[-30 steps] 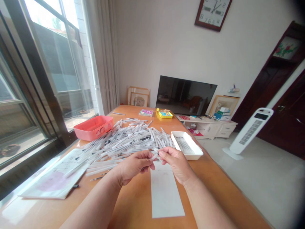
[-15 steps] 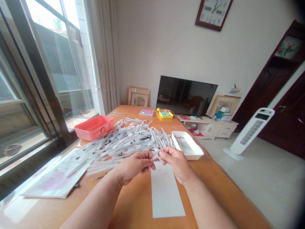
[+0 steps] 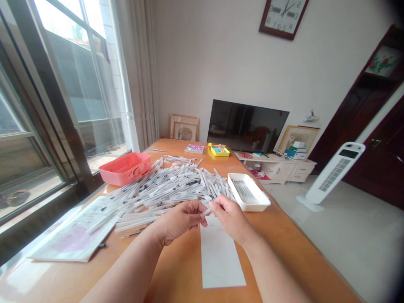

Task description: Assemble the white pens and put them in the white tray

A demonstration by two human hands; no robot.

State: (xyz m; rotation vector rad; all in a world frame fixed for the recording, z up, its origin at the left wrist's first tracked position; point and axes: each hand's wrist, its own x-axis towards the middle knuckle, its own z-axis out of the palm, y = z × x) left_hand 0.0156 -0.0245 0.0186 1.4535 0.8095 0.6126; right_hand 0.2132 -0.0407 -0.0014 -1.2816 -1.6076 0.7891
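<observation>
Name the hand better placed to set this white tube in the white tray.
Right, most likely. The right hand is on the white tray's side and closer to it, while the left hand is farther away, with the white tube at its fingertips.

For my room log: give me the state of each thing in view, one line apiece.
left hand: pinching a slim white tube
right hand: fingers bent close to the tube, contact unclear
pile of tubes: loose, heaped, lying crisscross
white tray: holding tubes laid side by side
coral plastic tray: open side up
paper strip: lying flat
television: screen dark
curtain: drawn aside
</observation>
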